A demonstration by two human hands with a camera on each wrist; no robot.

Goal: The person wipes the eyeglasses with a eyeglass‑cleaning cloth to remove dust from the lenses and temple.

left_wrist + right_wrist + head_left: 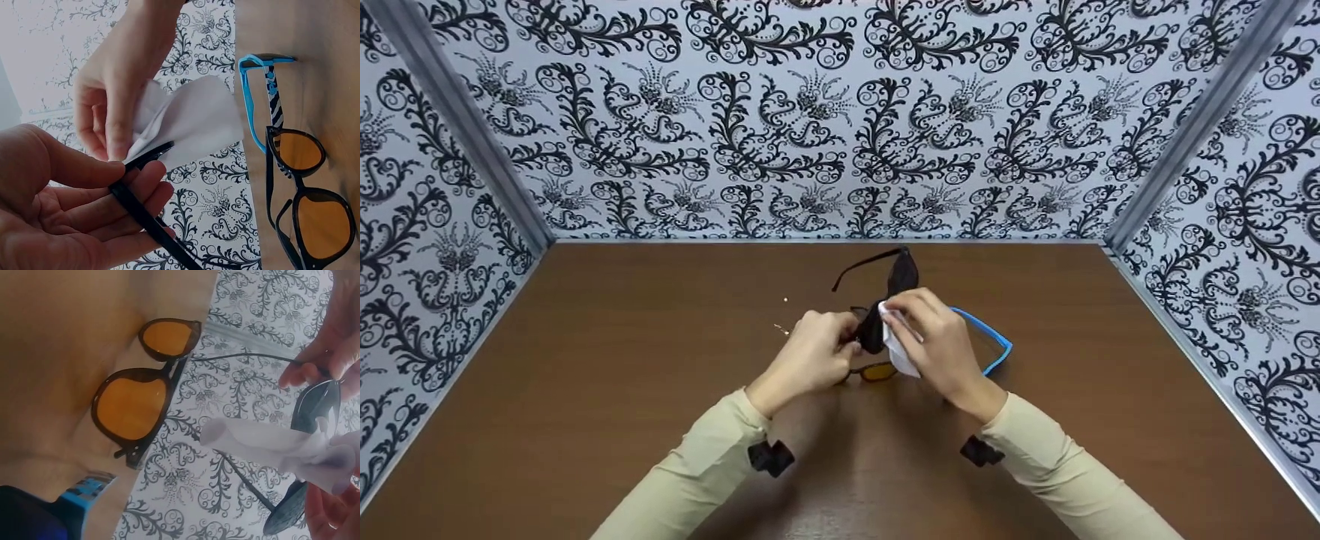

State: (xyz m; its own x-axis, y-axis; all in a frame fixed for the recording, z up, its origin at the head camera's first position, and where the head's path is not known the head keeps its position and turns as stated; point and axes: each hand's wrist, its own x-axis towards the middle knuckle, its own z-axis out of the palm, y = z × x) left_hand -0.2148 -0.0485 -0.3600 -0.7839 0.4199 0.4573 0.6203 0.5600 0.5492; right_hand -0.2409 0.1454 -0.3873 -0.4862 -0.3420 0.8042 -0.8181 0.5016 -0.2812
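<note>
Left fingers [93, 216] pinch sunglasses [903, 276], right fingers [119, 124] white cloth [205, 112]; striped temple [275, 104] seems wrist-view only.

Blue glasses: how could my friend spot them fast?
In the head view, on the brown table, the blue glasses sit partly behind the right hand. Only they have a blue frame and zebra-striped earpiece; the orange-lensed pair and held pair are dark.

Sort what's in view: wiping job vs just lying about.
In the job:
- dark sunglasses, held in the left grip
- white cloth, pinched in the right grip at the sunglasses

Lying about on the table:
- orange-lensed glasses
- blue-framed glasses
- tiny bits, too small to identify
</note>
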